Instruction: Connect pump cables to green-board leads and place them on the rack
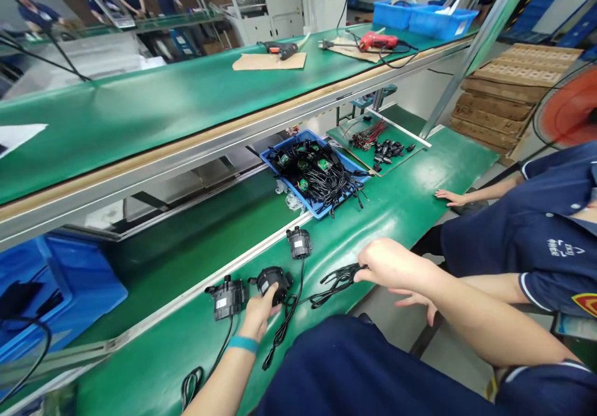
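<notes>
Pump and cable in hand

The left hand [261, 311] grips the middle pump [273, 283], thumb on top, at the green bench [396, 217], between two other pumps [228, 299]. The right hand [383, 265] pinches a coiled black cable [336, 281], fingers bent. Beyond sits a blue tray [297, 193] of wired parts.

worktop [410, 198]: green, glossy, smooth | held unit [272, 278]: black plastic | tray [293, 191]: blue plastic | shelf rail [186, 161]: metal

Bright overhead light; glare on green mat; edges stretched
</notes>
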A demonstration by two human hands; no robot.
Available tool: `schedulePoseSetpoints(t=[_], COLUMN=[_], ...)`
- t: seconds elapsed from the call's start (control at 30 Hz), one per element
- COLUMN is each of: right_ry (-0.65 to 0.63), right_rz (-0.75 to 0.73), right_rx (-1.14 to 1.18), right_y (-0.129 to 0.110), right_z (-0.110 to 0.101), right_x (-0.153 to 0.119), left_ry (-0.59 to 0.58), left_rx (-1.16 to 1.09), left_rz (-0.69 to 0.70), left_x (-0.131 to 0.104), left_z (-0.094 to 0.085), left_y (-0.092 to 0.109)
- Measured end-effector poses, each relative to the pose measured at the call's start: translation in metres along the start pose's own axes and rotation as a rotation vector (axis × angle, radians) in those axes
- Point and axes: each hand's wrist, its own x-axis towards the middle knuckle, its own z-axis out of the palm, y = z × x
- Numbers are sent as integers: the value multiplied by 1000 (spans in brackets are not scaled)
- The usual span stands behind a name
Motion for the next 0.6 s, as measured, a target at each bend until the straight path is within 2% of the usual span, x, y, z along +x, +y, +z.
schedulePoseSetpoints(t=[0.1,0.17,0.2,0.3,0.37,0.43,0.53,0.6], right_ry=[29,57,75,103,116,190,365,394], right_rz=[59,81,102,225,352,477,581,567], right_rx=[-52,-118,-143,-191,-264,-359,-361,-260], right_y=[47,80,96,143,168,185,190,179], right_z=[-10,-13,-14,-11,-5,3,19,31], right_x=[-2,-3,-4,-2,1,5,18,35], left_ry=[-191,-330,-383,-425,-375,-324,-272,-270], left_rx=[-200,-216,-145,154,239,296,374,401], left_rz=[-149,-187,-149,84,169,230,322,373], left_x=[-30,-45,-51,-52,-44,-33,-22,-17], left_z=[1,13,24,76,118,157,200,217], left_y=[-1,7,14,48,75,100,129,140])
